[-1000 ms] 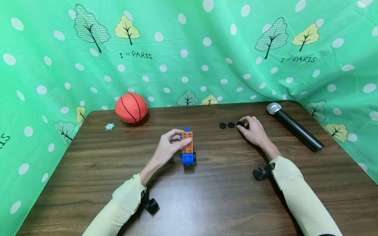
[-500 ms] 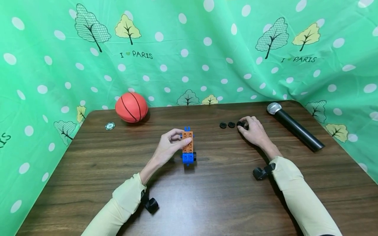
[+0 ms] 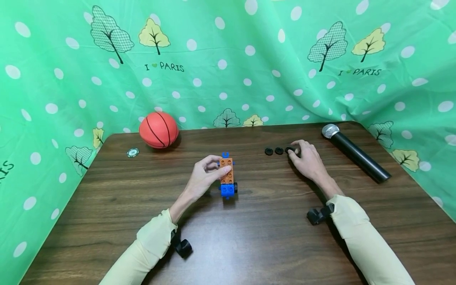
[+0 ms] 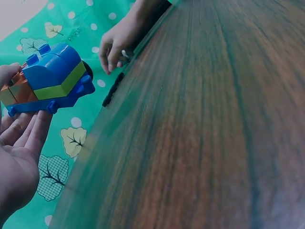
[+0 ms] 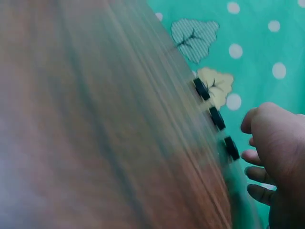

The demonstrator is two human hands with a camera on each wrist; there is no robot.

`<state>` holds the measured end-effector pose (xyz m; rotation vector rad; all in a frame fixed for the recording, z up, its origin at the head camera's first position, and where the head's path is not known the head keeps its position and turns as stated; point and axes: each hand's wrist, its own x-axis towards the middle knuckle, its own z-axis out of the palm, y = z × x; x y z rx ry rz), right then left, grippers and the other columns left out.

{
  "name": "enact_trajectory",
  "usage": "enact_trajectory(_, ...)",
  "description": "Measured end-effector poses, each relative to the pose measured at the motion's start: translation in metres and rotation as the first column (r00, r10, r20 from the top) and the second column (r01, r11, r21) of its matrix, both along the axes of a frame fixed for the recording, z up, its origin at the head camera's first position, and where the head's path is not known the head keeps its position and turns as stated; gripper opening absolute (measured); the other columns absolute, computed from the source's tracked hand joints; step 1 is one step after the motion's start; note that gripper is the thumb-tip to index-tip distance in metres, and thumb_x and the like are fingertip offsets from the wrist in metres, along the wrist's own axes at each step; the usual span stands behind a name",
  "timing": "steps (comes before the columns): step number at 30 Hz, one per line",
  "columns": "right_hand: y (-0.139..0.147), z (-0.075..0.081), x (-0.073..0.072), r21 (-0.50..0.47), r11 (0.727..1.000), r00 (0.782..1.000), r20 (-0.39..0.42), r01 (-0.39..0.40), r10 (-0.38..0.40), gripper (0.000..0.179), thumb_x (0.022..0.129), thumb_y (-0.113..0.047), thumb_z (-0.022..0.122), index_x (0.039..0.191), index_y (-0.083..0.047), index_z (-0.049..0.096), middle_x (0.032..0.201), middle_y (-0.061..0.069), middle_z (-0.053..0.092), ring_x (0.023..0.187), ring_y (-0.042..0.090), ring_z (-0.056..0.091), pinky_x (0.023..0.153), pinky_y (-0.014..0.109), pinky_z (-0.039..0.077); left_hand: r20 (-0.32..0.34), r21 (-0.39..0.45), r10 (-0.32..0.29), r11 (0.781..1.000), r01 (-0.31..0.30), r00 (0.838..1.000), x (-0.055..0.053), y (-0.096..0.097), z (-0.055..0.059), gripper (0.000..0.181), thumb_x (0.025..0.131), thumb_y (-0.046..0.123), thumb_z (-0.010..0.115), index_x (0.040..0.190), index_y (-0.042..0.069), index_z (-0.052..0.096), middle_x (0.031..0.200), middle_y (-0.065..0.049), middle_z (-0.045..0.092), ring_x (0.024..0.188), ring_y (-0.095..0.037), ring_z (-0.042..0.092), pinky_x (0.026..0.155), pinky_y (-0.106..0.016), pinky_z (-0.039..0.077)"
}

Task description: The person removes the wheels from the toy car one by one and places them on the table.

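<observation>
My left hand (image 3: 201, 178) holds a building-block toy car (image 3: 226, 174), its thumb on the orange block and its fingers underneath. In the left wrist view the toy car (image 4: 57, 76) shows blue and lime-green blocks on a blue base, raised off the table. One black wheel (image 3: 235, 187) is fitted at its near right side. My right hand (image 3: 309, 160) is beside the rightmost of three loose black wheels (image 3: 289, 150). From the right wrist, the thumb and loosely bent fingers appear apart from that wheel (image 5: 231, 148).
A microphone (image 3: 360, 156) lies right of my right hand. At the back left are a small red basketball (image 3: 158, 130) and a poker chip (image 3: 133, 152). A green patterned cloth (image 3: 228, 63) hangs behind the brown table (image 3: 235, 245).
My right thumb has come off the rightmost wheel, which shows more now, and the right wrist has shifted slightly right and nearer. The left hand keeps the toy car almost still.
</observation>
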<state>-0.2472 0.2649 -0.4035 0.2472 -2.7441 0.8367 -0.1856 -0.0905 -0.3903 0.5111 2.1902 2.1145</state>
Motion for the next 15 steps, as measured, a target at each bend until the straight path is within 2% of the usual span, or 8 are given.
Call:
enact_trajectory(3,-0.011,0.003,0.008,-0.025,0.999,0.998,-0.056,-0.028,0.026,0.028,0.106,-0.019,0.056,0.122,0.003,0.062,0.095,0.015,0.058,0.095,0.036,0.05,0.082,0.051,0.039,-0.002,0.011,-0.001,1.0,0.001,1.0,-0.001,0.001,0.0,0.038,0.094,0.017,0.073,0.126,-0.002,0.063,0.094,-0.007,0.074,0.081,-0.016,0.071,0.077,-0.031,0.057)
enact_trajectory(8,-0.039,0.004,0.022,-0.057,0.985,0.98,-0.131,-0.16,0.152,0.019,0.104,-0.013,0.06,0.113,0.001,0.068,0.094,0.012,0.065,0.089,0.03,0.056,0.08,0.046,0.042,0.009,0.041,-0.002,0.999,0.002,1.0,-0.004,0.004,0.002,0.037,0.096,0.015,0.072,0.126,-0.003,0.062,0.099,-0.011,0.074,0.085,-0.017,0.073,0.079,-0.031,0.059)
enact_trajectory(12,-0.066,0.006,0.039,-0.102,0.958,0.961,-0.107,-0.266,0.256,0.016,0.104,-0.013,0.061,0.113,-0.001,0.069,0.096,0.008,0.067,0.088,0.023,0.059,0.079,0.042,0.049,0.023,0.045,0.0,0.999,-0.002,1.0,-0.005,0.008,0.003,0.039,0.097,0.014,0.071,0.129,-0.004,0.061,0.102,-0.013,0.073,0.089,-0.018,0.073,0.081,-0.031,0.059)
enact_trajectory(15,-0.086,0.008,0.053,-0.18,0.926,0.943,-0.063,-0.333,0.327,0.018,0.106,-0.015,0.059,0.115,-0.002,0.068,0.094,0.007,0.068,0.083,0.02,0.061,0.074,0.037,0.052,0.026,0.051,0.001,0.999,-0.003,1.0,-0.005,0.01,0.005,0.041,0.098,0.014,0.07,0.132,-0.005,0.06,0.106,-0.016,0.073,0.092,-0.019,0.074,0.082,-0.032,0.059)
